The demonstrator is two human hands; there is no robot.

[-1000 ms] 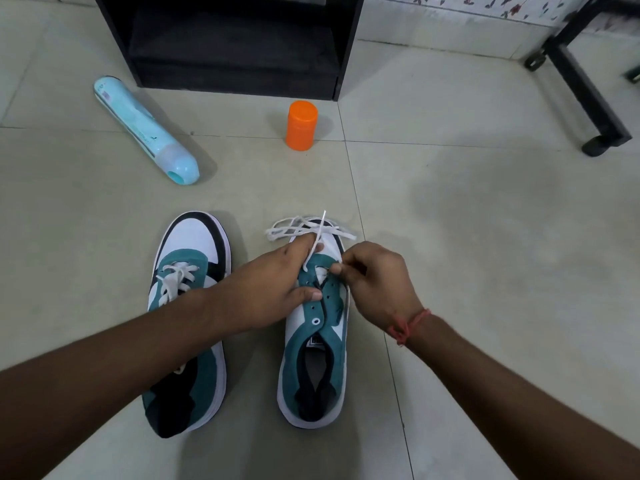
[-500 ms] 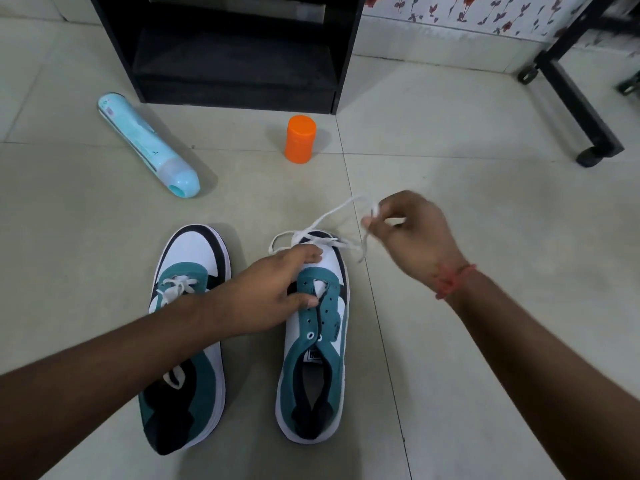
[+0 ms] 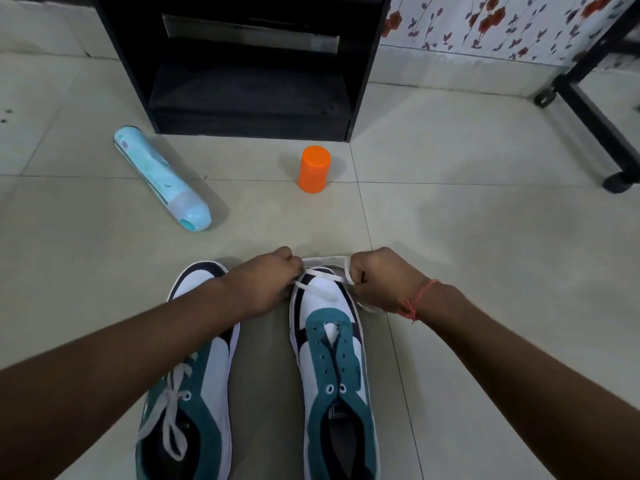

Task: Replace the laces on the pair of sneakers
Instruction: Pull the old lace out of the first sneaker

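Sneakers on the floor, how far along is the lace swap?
Done: the right sneaker has bare eyelets, its white lace pulled free. In hand: the left hand and right hand both grip that lace over the toe. Left: the left sneaker is laced, no new laces show, and both sneakers need relacing.

Both your forearms were bare, with no sleeves in view. Your left hand [image 3: 268, 284] wore nothing. Just behind your right hand [image 3: 381, 282], a thin red thread [image 3: 420, 296] circled the wrist, knotted, with short loose ends hanging from the knot.
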